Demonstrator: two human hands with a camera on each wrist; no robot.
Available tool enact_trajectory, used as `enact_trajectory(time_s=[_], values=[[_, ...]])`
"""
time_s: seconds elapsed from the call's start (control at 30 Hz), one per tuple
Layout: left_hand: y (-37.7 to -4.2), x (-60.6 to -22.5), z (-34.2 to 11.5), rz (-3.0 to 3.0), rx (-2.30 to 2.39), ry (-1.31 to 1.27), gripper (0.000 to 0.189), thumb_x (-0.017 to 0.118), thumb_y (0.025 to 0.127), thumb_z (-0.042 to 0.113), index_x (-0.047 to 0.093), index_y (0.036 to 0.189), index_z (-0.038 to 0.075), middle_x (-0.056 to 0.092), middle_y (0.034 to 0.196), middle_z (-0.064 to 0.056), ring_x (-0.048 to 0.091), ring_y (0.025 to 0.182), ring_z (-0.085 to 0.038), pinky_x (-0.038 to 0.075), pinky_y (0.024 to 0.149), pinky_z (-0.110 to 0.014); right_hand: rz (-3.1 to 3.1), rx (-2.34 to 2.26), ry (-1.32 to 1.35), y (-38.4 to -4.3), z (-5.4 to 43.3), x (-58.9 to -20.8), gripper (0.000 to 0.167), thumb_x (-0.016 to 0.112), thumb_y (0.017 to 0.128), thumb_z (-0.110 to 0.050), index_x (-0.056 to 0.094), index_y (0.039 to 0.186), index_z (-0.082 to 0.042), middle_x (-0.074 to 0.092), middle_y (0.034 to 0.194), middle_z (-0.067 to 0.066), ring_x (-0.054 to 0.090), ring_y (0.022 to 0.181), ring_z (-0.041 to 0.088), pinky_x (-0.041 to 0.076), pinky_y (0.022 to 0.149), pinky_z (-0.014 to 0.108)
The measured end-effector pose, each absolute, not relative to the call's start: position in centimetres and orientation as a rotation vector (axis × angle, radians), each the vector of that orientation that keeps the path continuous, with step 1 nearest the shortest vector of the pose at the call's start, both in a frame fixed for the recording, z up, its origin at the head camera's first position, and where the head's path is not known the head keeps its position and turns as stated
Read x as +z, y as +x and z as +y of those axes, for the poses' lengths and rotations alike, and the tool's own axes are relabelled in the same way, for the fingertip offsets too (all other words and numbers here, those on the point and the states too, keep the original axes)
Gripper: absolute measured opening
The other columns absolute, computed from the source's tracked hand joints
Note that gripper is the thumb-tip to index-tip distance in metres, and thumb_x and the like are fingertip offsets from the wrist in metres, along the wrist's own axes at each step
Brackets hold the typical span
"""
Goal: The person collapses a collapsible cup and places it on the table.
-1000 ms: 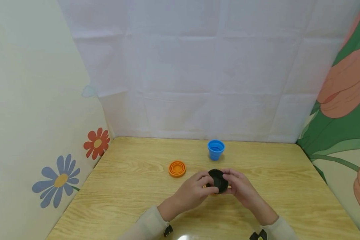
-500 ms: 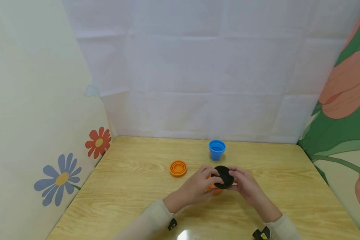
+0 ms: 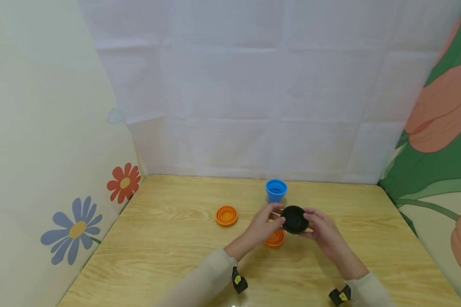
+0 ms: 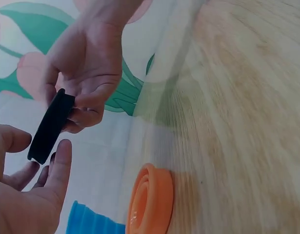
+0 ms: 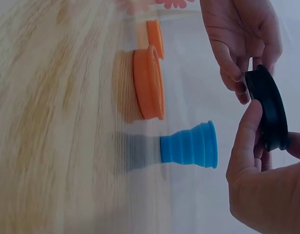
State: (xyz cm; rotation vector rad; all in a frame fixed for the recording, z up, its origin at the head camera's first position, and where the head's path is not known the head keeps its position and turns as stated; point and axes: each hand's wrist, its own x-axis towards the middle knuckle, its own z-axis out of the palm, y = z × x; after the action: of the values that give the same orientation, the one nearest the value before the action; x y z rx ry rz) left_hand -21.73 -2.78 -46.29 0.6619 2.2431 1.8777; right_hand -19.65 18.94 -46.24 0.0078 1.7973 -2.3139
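Note:
A black collapsible cup (image 3: 294,220), folded down flat, is held between both hands over the table, its hollow side turned up toward the head camera. My left hand (image 3: 262,225) pinches the left rim between thumb and fingers. On the opposite side, my right hand (image 3: 324,233) grips the edge, thumb on the near face and fingers behind. The right wrist view shows the black cup (image 5: 268,108) edge-on, clear of the tabletop. Just below it in the head view lies a flattened orange collapsible cup (image 3: 275,238), close under my left hand.
Another flattened orange cup (image 3: 226,216) lies farther left on the wooden table (image 3: 169,238). Toward the back stands a blue collapsible cup (image 3: 275,197), extended and upright. A white cloth (image 3: 223,94) hangs behind the table, with flower-patterned panels (image 3: 438,111) at both sides.
Both hands have carried the black cup right and slightly away from the body, tilting its hollow side up. The orange cup beneath has come into view. My left fingers have shifted out to the rim.

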Motion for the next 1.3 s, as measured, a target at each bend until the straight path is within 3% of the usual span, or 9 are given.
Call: enact_trajectory(time_s=[0.13,0.23,0.57,1.0,1.3], values=[[-22.4,-46.8,-1.5,2.054,1.998,0.541,0.034,0.058,0.1,0.001,0.054,0.134,-0.004,0.057,0.119,-0.019,0.062,0.093,-0.018,0.059,0.085,-0.054,1.795,-2.321,0.006,-19.9,19.7,-46.4,0.015,0.052,0.104,-0.013,0.062,0.115,-0.008,0.066,0.113,0.0,0.069,0.1,0.013,0.061,0.083,0.038],[-22.7,-47.2,-0.6,1.993,2.038,0.488,0.034,0.057,0.099,-0.001,0.054,0.133,-0.006,0.056,0.117,-0.019,0.061,0.09,-0.017,0.058,0.086,-0.056,1.77,-2.317,-0.006,-20.2,20.5,-46.6,0.014,0.051,0.105,-0.013,0.063,0.111,-0.012,0.066,0.11,-0.003,0.068,0.1,0.011,0.061,0.083,0.037],[-23.8,-48.2,1.5,1.947,2.019,0.293,0.033,0.059,0.096,-0.004,0.058,0.129,0.0,0.055,0.114,-0.014,0.06,0.092,-0.022,0.059,0.085,-0.052,1.802,-2.207,-0.024,-21.4,22.7,-47.6,0.016,0.051,0.106,-0.015,0.066,0.109,-0.017,0.066,0.109,-0.004,0.068,0.098,0.013,0.06,0.082,0.035],[-24.6,-49.9,3.4,1.998,1.924,0.243,0.033,0.057,0.095,-0.006,0.058,0.127,0.001,0.056,0.102,-0.011,0.069,0.084,-0.022,0.063,0.078,-0.039,1.868,-2.098,0.022,-22.8,24.9,-48.8,0.02,0.05,0.104,-0.013,0.063,0.119,-0.009,0.063,0.112,0.0,0.065,0.098,0.016,0.06,0.084,0.038],[-24.5,-49.8,4.6,2.013,1.883,0.159,0.032,0.056,0.097,-0.004,0.06,0.128,0.003,0.058,0.101,-0.01,0.064,0.08,-0.017,0.062,0.077,-0.036,1.917,-2.043,0.053,-23.1,25.9,-49.6,0.023,0.053,0.102,-0.013,0.062,0.122,-0.004,0.065,0.111,0.001,0.065,0.096,0.015,0.06,0.084,0.038]])
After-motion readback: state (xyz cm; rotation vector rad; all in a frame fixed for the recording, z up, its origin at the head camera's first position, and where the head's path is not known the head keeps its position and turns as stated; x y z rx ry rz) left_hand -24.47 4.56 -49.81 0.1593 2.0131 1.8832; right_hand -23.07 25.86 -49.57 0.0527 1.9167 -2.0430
